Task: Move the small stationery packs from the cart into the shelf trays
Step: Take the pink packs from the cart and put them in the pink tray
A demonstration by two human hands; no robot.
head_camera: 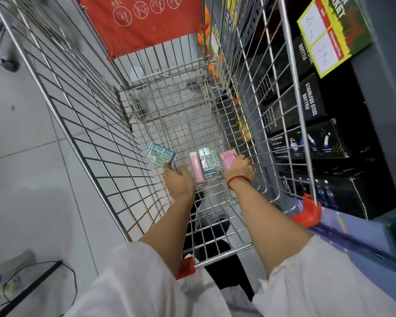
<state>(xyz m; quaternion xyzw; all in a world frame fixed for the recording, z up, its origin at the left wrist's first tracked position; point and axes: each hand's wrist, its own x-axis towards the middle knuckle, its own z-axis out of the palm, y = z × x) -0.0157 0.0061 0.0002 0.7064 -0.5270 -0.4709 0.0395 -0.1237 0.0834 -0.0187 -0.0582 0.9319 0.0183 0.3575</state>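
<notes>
White sleeves (133, 282) | left grip (177, 181) pinches blue pack (161, 154) | right grip (239, 168) on pink pack (228, 158), closure unclear | boxes (311, 101): "STAINLESS STEEL BOTTLE"

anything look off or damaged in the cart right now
Nothing stands out. The silver wire shopping cart looks intact, and the blue-striped clear pack in the left hand and the pink pack under the right hand look undamaged.

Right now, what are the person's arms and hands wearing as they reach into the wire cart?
Both forearms are bare below loose white sleeves pushed up near the elbows. The right hand has a thin red string bracelet around the wrist and what looks like a ring on one finger. The left hand wears nothing that shows.
</notes>
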